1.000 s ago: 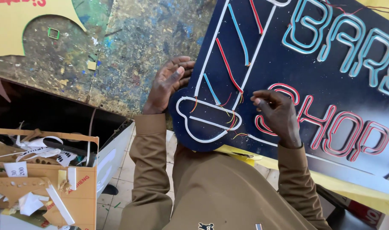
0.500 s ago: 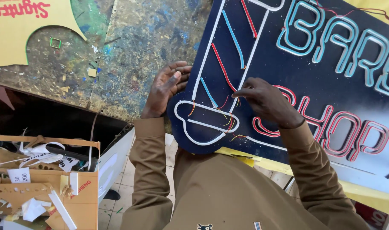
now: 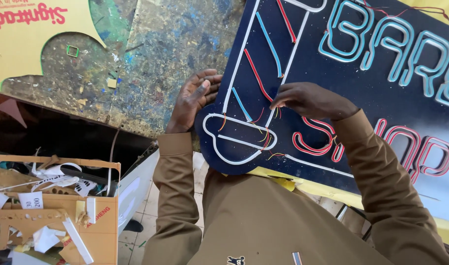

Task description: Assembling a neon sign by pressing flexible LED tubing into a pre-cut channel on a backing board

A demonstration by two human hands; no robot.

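In the middle of the frame, the left hand is gripping the sign board edge with curled fingers, while the right hand is pinching thin wires near the centre.

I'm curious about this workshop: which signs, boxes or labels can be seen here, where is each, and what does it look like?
Neon-style sign: right, dark navy board with white pole outline, red and blue stripes, cyan and red lettering; both hands touch it.
Yellow sheet: top left, cut-out edge, red print.
Cardboard box: bottom left, brown, full of white scraps.
Small white tag: in that box.
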